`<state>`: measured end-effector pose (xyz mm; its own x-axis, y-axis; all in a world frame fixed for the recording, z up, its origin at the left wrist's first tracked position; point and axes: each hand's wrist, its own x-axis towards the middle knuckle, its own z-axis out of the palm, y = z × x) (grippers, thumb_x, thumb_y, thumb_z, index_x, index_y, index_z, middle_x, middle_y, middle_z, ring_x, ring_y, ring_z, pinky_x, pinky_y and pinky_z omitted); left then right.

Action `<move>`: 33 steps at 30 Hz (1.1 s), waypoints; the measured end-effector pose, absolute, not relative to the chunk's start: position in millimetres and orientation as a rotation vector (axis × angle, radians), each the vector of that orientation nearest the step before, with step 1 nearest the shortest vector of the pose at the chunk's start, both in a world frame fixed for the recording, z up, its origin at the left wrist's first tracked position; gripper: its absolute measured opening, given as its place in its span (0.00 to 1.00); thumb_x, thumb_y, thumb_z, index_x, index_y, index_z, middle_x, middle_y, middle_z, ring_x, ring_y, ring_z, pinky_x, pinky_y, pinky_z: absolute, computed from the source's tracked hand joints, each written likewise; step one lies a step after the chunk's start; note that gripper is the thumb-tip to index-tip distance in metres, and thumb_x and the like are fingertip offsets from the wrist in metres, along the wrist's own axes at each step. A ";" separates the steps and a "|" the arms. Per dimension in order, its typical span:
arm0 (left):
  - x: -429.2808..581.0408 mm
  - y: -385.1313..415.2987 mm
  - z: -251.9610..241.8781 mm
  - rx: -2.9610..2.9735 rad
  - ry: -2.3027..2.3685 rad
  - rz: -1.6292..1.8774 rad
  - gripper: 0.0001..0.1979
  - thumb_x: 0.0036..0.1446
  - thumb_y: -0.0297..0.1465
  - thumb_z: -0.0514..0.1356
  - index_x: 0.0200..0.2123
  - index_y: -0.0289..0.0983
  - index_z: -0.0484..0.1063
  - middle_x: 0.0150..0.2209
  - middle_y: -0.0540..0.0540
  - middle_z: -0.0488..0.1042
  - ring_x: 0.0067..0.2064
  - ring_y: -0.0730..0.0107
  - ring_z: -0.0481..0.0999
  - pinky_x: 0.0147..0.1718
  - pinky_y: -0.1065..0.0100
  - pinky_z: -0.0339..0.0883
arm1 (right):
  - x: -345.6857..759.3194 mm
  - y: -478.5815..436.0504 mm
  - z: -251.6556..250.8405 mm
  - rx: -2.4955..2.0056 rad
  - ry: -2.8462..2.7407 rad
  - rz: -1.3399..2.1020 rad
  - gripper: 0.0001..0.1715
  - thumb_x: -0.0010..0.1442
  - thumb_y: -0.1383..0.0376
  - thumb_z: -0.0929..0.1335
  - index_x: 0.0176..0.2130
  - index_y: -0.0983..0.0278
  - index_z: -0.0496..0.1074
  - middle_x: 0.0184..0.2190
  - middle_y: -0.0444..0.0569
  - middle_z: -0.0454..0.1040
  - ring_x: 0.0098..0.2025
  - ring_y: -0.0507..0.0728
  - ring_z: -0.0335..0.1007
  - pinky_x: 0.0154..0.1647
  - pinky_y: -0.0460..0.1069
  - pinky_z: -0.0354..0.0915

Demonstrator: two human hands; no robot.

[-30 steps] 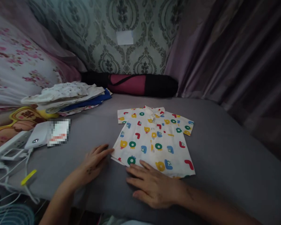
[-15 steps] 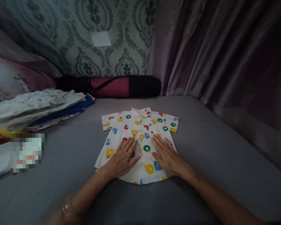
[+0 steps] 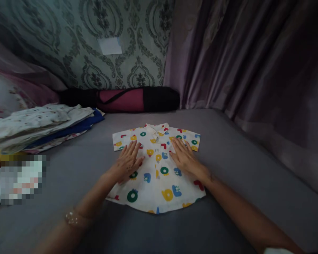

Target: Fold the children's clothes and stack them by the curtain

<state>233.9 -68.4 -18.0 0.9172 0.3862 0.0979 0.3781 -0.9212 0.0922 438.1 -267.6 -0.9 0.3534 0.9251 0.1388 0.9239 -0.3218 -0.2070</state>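
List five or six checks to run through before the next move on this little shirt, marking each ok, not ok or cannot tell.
1. Child's shirt lies flat, front up, on the grey bed: ok.
2. Left hand open, palm down on the shirt: ok.
3. Right hand open, palm down on the shirt: ok.
4. Both short sleeves spread out: ok.
5. Clothes pile apart from the shirt: ok.
6. Front closed all the way down: cannot tell.

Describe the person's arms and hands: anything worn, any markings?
No gloves, and no rings that I can make out. Left hand: bare forearm, with a pale beaded bracelet at the wrist. Right hand: bare forearm, with a small dark mark by the wrist. A pale edge, maybe a sleeve, shows at the frame's bottom.
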 end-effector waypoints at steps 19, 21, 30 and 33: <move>271.9 14.3 -34.8 2.922 0.736 0.052 0.37 0.63 0.52 0.39 0.64 0.32 0.56 0.65 0.33 0.56 0.67 0.50 0.54 0.62 0.51 0.51 | 491.6 -202.8 -21.4 -2.616 -1.434 0.169 0.40 0.67 0.51 0.49 0.67 0.76 0.50 0.68 0.61 0.45 0.70 0.63 0.37 0.68 0.59 0.36; 280.5 17.1 -32.7 2.948 0.800 0.195 0.35 0.65 0.49 0.38 0.64 0.31 0.55 0.66 0.33 0.55 0.67 0.51 0.52 0.62 0.51 0.49 | 496.5 -195.0 -21.1 -2.629 -1.377 0.041 0.39 0.68 0.53 0.49 0.67 0.76 0.48 0.69 0.60 0.44 0.70 0.62 0.34 0.68 0.59 0.33; 300.5 33.5 -35.3 2.965 0.860 0.220 0.34 0.66 0.45 0.37 0.65 0.28 0.53 0.66 0.30 0.53 0.68 0.50 0.50 0.63 0.47 0.46 | 522.9 -187.3 -27.5 -2.656 -1.288 0.046 0.40 0.67 0.52 0.48 0.67 0.76 0.48 0.69 0.61 0.45 0.70 0.63 0.36 0.67 0.59 0.34; 288.7 52.7 -40.5 2.887 1.143 0.264 0.36 0.65 0.45 0.35 0.65 0.26 0.52 0.66 0.29 0.52 0.68 0.47 0.49 0.62 0.44 0.47 | 538.4 -201.3 -33.5 -2.748 -1.066 -0.088 0.40 0.67 0.53 0.48 0.66 0.78 0.49 0.68 0.65 0.47 0.70 0.66 0.37 0.66 0.63 0.33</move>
